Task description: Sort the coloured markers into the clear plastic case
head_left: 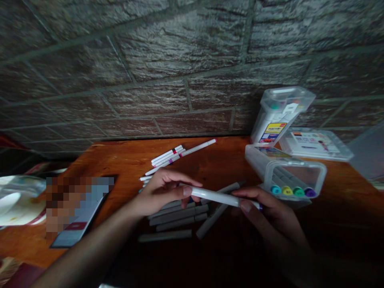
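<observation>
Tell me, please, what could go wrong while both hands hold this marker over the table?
1. The left hand and right hand pinch the white marker only at its ends; it might slip onto the grey markers below.
2. Those loose markers could roll on the wooden table.

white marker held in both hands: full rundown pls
The white marker is a slim, smooth barrel, plastic by the look, with a purple tip showing at its right end. It lies near level, slightly lower on the right, above the wooden table. The left hand pinches its left end; the right hand holds the right end. Grey markers lie beneath it, apart from it.
</observation>
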`<action>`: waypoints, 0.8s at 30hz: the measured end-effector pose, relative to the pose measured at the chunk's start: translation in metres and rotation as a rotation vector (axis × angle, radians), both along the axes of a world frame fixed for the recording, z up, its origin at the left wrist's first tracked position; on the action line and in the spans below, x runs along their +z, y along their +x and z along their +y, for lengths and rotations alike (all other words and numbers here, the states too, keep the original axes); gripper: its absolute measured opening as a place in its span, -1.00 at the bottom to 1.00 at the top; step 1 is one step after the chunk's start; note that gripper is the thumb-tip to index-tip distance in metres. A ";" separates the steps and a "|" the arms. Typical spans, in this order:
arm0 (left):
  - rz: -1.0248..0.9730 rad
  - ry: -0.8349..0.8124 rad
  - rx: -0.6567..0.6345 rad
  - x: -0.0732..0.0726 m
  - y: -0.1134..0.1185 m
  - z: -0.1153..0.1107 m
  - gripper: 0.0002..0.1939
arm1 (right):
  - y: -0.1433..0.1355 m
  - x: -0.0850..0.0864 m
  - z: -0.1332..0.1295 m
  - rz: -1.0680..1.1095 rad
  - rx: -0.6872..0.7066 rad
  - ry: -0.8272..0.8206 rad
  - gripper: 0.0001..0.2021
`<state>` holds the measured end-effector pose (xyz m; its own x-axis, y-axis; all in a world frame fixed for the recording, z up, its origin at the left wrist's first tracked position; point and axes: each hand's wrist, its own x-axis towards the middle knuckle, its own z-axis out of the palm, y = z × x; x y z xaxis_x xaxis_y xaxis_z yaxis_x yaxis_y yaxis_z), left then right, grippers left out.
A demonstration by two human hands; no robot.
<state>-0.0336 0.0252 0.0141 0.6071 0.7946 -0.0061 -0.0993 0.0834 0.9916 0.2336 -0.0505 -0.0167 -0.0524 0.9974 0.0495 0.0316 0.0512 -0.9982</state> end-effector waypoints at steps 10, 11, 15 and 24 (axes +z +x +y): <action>-0.052 -0.041 0.019 -0.003 0.000 0.004 -0.75 | -0.004 -0.002 -0.006 0.189 -0.023 -0.155 -0.66; -0.063 -0.057 0.019 -0.002 0.000 0.004 -0.74 | -0.004 -0.001 -0.006 0.210 -0.027 -0.164 -0.66; -0.096 -0.094 0.023 -0.001 0.001 0.004 -0.73 | -0.005 0.003 -0.008 0.249 -0.041 -0.201 -0.66; -0.138 -0.119 -0.007 0.000 -0.001 0.003 -0.71 | -0.004 0.005 -0.010 0.290 -0.011 -0.248 -0.64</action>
<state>-0.0343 0.0282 0.0143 0.6146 0.7887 -0.0165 -0.2326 0.2011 0.9516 0.2295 -0.0609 -0.0121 -0.0606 0.9813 -0.1825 -0.2548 -0.1920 -0.9477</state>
